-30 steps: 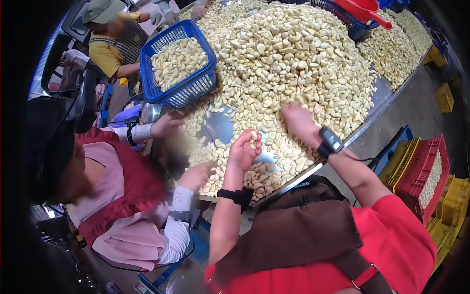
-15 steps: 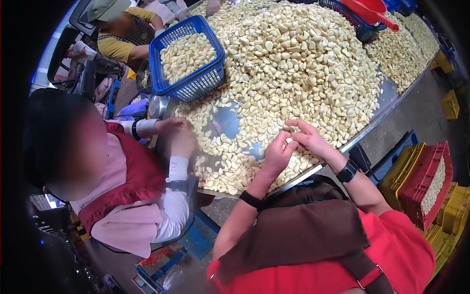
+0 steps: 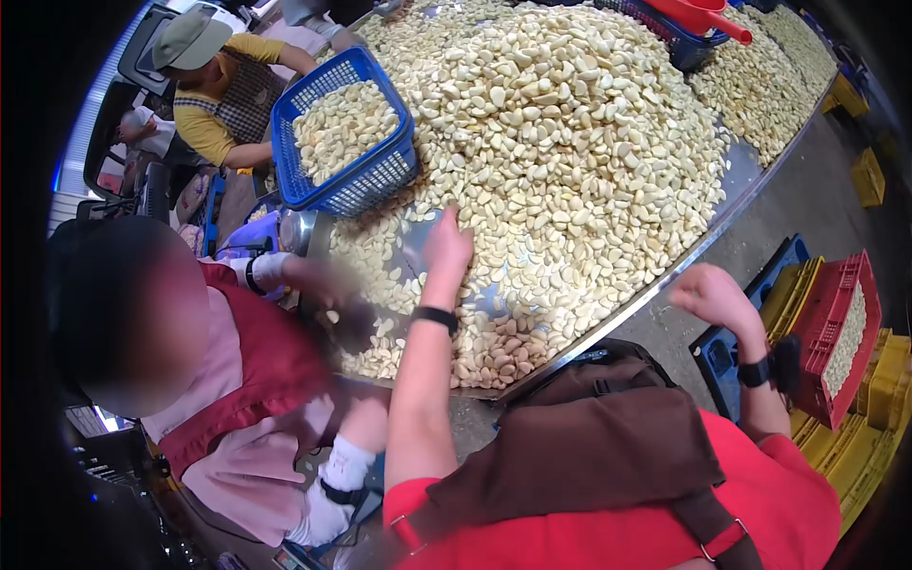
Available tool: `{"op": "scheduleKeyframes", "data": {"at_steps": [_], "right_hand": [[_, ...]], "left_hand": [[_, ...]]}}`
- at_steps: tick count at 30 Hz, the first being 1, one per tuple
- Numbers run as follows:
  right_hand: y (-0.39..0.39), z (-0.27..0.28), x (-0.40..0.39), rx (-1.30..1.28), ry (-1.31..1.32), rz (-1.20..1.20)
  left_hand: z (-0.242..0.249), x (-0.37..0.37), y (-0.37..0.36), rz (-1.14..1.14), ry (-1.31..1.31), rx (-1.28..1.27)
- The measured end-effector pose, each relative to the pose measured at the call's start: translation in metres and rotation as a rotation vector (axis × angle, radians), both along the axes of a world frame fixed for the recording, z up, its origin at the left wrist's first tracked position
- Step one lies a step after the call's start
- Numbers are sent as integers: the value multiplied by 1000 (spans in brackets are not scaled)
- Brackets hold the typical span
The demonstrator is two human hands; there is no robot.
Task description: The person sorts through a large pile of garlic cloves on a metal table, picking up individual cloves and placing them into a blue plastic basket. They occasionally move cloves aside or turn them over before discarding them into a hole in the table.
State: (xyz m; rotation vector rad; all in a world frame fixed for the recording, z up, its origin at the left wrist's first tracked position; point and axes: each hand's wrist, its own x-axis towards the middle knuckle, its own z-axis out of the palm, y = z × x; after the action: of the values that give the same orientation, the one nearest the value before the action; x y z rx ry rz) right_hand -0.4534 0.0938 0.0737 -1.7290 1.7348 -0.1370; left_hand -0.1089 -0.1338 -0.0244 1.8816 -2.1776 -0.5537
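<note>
My left hand (image 3: 446,245) is stretched forward over the pale peeled garlic cloves (image 3: 570,123), beside a bare patch of the metal table. Its thumb stands apart from the forefinger, so it looks open; the other fingers are partly hidden. Out past the table's right edge is my right hand (image 3: 714,293), raised with its fingers curled in. Whether anything is inside that curl does not show. A small group of browner cloves (image 3: 508,351) lies on the table's near edge, between my arms.
A blue basket (image 3: 366,185) of cloves stands at the table's left. The co-worker in a red apron (image 3: 252,342) sits close on my left; another in yellow (image 3: 223,95) is farther back. A red scoop (image 3: 698,14) lies at the back. Stacked crates (image 3: 826,351) stand on my right.
My hands were together over the near cloves and have parted: the left went forward and left, the right went out past the table edge. The neighbouring co-worker's near arm dropped below the table.
</note>
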Motion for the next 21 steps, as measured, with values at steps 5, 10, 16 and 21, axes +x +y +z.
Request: {"op": "scheduleKeyframes", "data": {"at_steps": [5,10,16,21], "right_hand": [[-70,-62,81,81,184,-64],[-95,-60,132,25,-151,9],[-122,-88,136,97,-714,-141],[-116,-86,157,-558,-85,180]], "left_hand": [[-19,-8,-17,45,-142,88],[-28,12,11,92,349,173],[-17,-32,102,-179,694,478],[-15,-38,117,45,785,457]]}}
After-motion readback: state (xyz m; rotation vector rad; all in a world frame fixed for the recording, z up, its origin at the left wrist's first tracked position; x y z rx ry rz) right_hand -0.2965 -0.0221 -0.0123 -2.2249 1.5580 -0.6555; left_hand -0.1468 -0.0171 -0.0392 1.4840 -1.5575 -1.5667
